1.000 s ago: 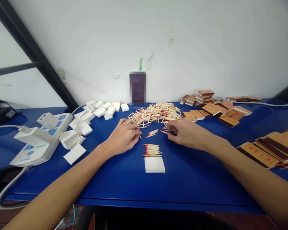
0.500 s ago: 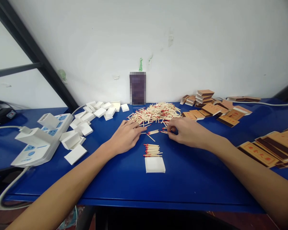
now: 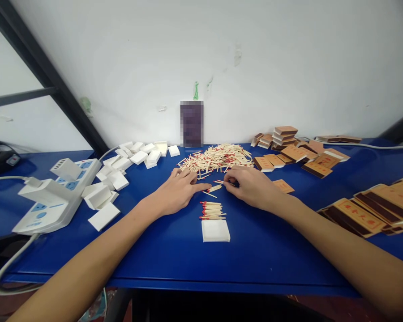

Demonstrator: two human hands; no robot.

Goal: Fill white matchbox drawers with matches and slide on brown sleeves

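A heap of red-tipped matches (image 3: 221,156) lies at the back middle of the blue table. In front of it, my left hand (image 3: 177,190) rests with its fingers apart, the index finger reaching to a small group of matches (image 3: 214,189). My right hand (image 3: 248,184) pinches matches (image 3: 218,181) between thumb and fingers, just right of that group. Nearer me is a neat row of matches (image 3: 212,210), heads to the left. Directly below the row sits a white tray (image 3: 216,231).
White trays (image 3: 104,216) are scattered at the left beside a power strip (image 3: 72,201). Orange and brown matchbox sleeves (image 3: 319,169) are piled at the back right, and more sleeves (image 3: 359,214) lie at the right. A dark blurred rectangle (image 3: 191,124) stands against the wall.
My right hand has moved left with its matches, closer to the small group. My left index finger has stretched right over the group's left end. A single sleeve now shows beside my right wrist.
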